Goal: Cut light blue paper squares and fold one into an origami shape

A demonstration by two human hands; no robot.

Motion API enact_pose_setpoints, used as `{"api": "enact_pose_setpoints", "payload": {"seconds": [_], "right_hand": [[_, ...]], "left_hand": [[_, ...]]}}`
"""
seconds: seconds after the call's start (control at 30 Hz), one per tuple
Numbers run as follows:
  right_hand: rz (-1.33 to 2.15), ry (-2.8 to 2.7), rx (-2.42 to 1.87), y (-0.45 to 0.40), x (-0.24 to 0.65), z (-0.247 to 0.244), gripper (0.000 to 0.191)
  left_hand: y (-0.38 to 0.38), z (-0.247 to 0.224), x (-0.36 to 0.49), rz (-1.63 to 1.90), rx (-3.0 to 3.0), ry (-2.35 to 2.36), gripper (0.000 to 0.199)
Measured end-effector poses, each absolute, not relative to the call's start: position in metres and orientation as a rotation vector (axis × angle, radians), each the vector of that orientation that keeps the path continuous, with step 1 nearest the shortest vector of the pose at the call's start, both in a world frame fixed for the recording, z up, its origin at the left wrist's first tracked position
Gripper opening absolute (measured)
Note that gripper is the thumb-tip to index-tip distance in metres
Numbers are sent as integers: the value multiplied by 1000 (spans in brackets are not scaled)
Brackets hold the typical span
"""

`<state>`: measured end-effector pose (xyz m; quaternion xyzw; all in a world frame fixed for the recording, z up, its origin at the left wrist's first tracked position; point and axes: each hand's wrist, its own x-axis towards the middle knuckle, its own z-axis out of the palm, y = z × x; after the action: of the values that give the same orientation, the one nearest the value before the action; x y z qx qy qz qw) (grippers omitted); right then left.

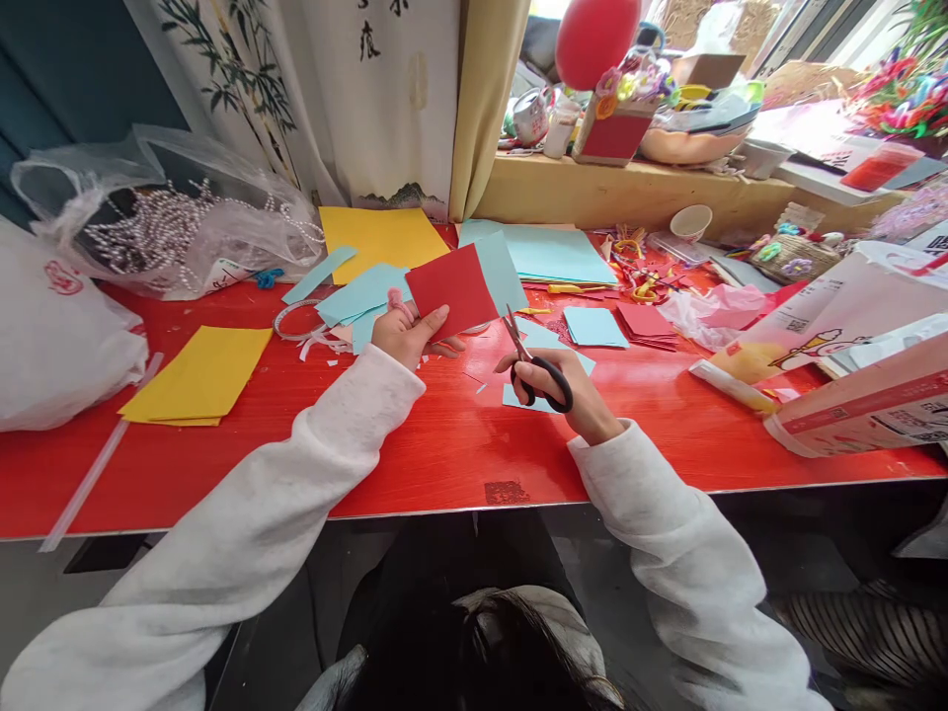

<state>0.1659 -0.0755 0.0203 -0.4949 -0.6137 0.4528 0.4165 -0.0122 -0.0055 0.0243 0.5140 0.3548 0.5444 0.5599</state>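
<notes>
Between its thumb and fingers, my left hand (407,334) holds a red paper square (453,289) against a larger light blue sheet (501,271), which sticks out past the square's right edge. My right hand (567,387) is closed round the black handles of a pair of scissors (546,380). Their blades point up and touch or nearly touch the lower right corner of the blue sheet; I cannot tell whether they are cutting. Right of the scissors lie a stack of light blue squares (594,327) and a stack of red squares (647,326).
Yellow sheets (199,375) lie at left on the red table (436,454). Behind are a larger yellow sheet (381,237) and a light blue stack (548,255). Plastic bags (66,326) fill the left end; printed cups (866,390) crowd the right. Paper scraps lie around the hands.
</notes>
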Motion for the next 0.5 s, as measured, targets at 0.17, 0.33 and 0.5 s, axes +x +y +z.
{"api": "enact_pose_setpoints", "payload": {"seconds": [0.17, 0.33, 0.5], "right_hand": [[1172, -1534, -1259, -76, 163, 22, 33], [1171, -1529, -1241, -75, 162, 22, 33], [1145, -1542, -1232, -75, 162, 20, 33]], "left_hand": [[-8, 21, -9, 1319, 1230, 841, 23], [-10, 21, -9, 1297, 1252, 879, 23], [-12, 21, -9, 1283, 1263, 907, 23]]}}
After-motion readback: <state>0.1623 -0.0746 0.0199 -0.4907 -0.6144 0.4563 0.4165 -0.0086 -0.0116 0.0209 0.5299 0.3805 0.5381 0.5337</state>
